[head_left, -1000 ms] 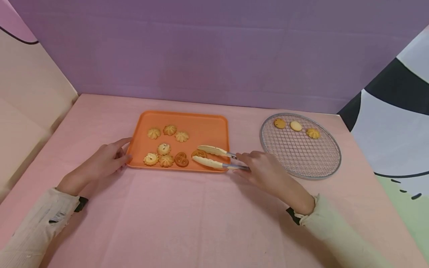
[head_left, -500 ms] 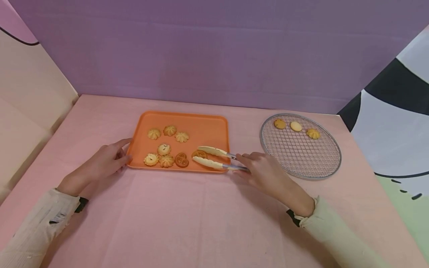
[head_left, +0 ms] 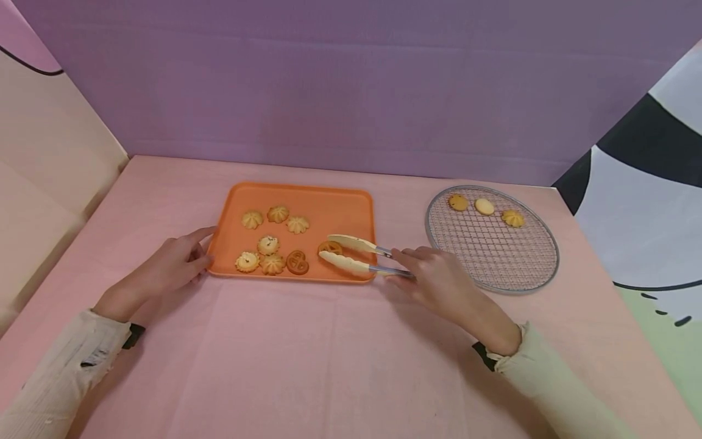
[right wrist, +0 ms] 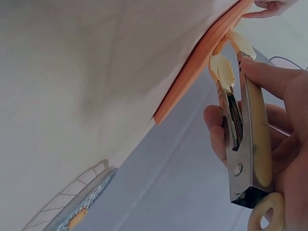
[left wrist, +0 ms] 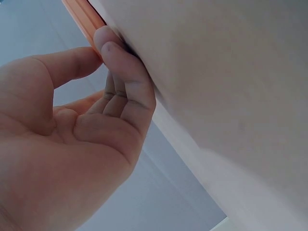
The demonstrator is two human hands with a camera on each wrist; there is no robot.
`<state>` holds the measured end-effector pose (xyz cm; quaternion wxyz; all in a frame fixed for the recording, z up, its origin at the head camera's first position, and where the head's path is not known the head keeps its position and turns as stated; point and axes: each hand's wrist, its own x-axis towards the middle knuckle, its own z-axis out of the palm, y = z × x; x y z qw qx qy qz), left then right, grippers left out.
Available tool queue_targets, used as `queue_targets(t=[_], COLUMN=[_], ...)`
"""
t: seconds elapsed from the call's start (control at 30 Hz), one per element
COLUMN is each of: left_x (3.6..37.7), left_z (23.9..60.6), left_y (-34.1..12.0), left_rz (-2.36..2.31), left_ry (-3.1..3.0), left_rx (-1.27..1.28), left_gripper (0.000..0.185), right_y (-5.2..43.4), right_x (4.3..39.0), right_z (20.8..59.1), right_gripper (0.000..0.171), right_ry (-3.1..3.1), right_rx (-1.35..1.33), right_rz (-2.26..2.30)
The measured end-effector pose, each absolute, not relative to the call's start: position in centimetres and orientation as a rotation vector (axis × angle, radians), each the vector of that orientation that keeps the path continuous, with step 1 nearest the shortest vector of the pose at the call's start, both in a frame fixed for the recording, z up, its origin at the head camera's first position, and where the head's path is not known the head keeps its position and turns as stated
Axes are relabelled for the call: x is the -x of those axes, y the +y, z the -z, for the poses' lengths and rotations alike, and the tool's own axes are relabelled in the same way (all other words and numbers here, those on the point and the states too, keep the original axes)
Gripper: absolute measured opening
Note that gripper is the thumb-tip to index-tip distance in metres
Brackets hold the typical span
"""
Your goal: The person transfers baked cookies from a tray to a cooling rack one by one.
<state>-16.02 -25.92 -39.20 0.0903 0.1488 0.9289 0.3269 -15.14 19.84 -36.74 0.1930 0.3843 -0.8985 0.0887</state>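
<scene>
An orange tray [head_left: 334, 204] lies on the pink table and holds several small cookies. My right hand [head_left: 439, 280] grips cream-tipped metal tongs [head_left: 353, 255] by their handles; the right wrist view shows the tongs [right wrist: 240, 120] over the tray's edge [right wrist: 202, 53]. A brown pretzel-shaped cookie [head_left: 329, 247] sits between the tong tips on the tray. Whether the tips squeeze it is unclear. My left hand [head_left: 170, 265] holds the tray's front left corner, and its curled fingers [left wrist: 120, 72] press the rim [left wrist: 84, 17].
A round wire rack [head_left: 493, 256] at the right carries three cookies [head_left: 484, 207] along its far side. A second pretzel cookie [head_left: 297, 262] lies just left of the tongs. A purple wall stands behind, and panels stand at both sides.
The tongs and my right hand have shifted slightly right and away, and the pretzel cookie between the tips has moved with them. My left hand has stayed put.
</scene>
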Motion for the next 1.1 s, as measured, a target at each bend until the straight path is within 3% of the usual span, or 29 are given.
queue_targets(t=[1.1], left_x=[16.0], left_z=[39.3], left_y=[-25.7], left_rz=[-0.959], left_ry=[2.763], left_rx=[-0.414], left_gripper=[0.061], right_y=[23.9], right_x=[14.2], right_z=[35.8], right_gripper=[0.047], right_ry=[-2.459], right_rx=[-0.967], right_rz=[-0.355])
